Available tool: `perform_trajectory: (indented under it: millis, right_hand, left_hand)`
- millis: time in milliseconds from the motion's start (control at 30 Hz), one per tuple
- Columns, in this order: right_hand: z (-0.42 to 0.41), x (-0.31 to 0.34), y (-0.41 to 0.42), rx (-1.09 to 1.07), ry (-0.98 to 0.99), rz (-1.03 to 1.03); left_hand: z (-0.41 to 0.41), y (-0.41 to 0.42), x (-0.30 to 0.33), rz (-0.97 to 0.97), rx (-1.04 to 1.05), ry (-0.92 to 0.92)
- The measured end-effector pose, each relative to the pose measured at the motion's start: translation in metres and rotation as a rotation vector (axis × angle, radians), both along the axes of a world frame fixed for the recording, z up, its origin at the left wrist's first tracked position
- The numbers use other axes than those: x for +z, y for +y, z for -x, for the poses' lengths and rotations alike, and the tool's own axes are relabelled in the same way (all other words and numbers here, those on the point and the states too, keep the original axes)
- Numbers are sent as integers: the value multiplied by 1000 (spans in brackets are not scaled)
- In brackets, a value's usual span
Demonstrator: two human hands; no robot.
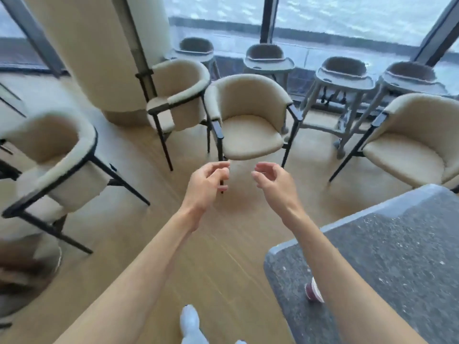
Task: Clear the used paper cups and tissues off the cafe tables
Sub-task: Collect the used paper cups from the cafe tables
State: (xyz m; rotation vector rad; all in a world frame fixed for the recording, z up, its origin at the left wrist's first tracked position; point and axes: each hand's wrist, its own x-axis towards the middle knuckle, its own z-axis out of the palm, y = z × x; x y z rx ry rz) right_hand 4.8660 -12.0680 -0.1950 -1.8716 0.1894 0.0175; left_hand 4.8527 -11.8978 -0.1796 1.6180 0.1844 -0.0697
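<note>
A dark grey speckled cafe table (387,244) fills the lower right. On it, near its left edge, stands a paper cup (313,292), dark red with a white band, partly hidden by my right forearm. My left hand (207,186) and my right hand (272,183) are stretched out in front of me above the wooden floor, well past the cup. Both hold nothing, with fingers loosely curled. I see no tissues in this view.
Cream armchairs with black legs stand around: one straight ahead (248,120), one behind it (178,95), one at the left (54,165), one at the right (417,142). Grey high chairs (342,78) line the window. A round pillar (99,53) rises at back left.
</note>
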Motion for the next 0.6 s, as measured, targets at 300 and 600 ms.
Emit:
perform_trajectory:
  millis: [300,600]
  right_hand:
    - [49,49,206,536,-67,-73]
    - [200,80,423,901,-73,-180]
  left_hand:
    - [139,177,47,-15,522,-95]
    - [347,345,76,27,950,-209]
